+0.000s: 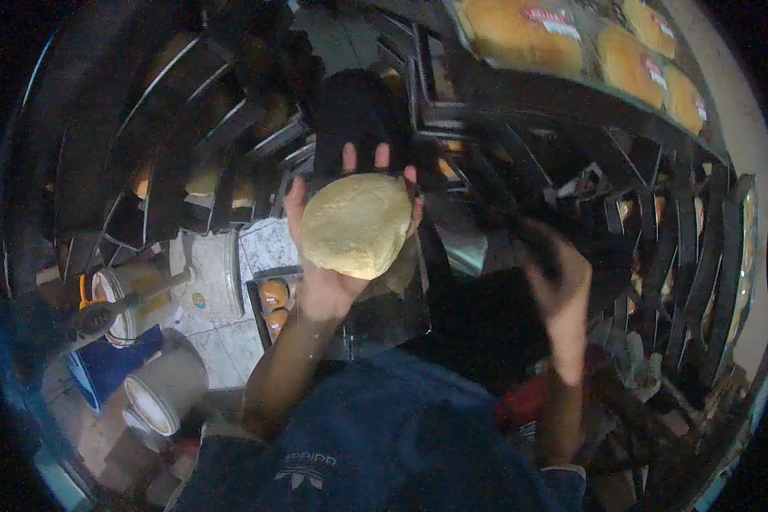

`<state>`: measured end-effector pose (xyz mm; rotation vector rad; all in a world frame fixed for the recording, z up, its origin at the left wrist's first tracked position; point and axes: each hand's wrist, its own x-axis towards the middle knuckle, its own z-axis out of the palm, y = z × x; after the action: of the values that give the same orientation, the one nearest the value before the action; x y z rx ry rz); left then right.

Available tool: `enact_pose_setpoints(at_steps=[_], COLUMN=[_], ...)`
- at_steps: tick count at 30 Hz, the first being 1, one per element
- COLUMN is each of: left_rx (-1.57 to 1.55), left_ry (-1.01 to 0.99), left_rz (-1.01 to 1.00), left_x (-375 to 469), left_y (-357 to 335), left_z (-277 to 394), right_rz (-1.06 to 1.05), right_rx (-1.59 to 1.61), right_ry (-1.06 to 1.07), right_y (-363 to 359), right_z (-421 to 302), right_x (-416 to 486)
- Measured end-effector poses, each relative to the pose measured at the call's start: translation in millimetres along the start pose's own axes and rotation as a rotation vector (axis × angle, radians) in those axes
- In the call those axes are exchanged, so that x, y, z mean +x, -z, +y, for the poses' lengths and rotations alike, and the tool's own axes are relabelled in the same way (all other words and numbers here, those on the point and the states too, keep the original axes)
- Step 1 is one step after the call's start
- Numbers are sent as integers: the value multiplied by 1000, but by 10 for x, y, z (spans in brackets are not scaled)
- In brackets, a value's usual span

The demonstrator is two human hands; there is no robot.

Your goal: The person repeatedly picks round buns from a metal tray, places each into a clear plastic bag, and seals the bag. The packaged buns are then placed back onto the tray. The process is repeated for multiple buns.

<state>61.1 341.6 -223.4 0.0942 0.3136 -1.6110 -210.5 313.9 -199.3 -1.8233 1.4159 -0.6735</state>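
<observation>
A round, flattened piece of pale yellow dough (357, 224) rests on the upturned palm of my left hand (326, 294), whose fingertips show around its edge. Off to the right, my right hand (557, 275) is raised apart from the dough, blurred, with its fingers spread and nothing seen in them. Below and between the hands lies a dark surface (384, 320), partly hidden by the dough and my left arm.
Left stand white plastic buckets (166, 397) and a dark tray (253, 301) with labelled, packed bread (274, 294). Dark metal racks (685, 256) surround the space. At upper right, a tray (525, 73) holds several packed loaves (525, 35). A red item (525, 400) lies near my right forearm.
</observation>
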Motion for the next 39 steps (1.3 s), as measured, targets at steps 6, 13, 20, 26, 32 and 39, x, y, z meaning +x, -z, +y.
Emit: enact_pose_setpoints(at_steps=[6,13,20,26,32,39], left_rx=[276,1481,1582,1637,1723,1244], left_ry=[-7,-937,-928,-870,-750,-463], left_rz=[135,66,141,458,591,581], left_x=[-85,-302,-381,-189,-339,-698], left_y=[1,205,328,-103,-347,708], left_z=[36,377,532,498,669,366], right_rz=[140,70,-18,55,82,-100], right_rx=[264,521,541,609,271,277], right_ry=[823,252,232,196,287,-338], right_y=[-799,-965,-1031,-1004,-881,-1339], right_z=[-564,-894,-814,-1045,-984,-98], right_x=[175,357,325,580,568,23])
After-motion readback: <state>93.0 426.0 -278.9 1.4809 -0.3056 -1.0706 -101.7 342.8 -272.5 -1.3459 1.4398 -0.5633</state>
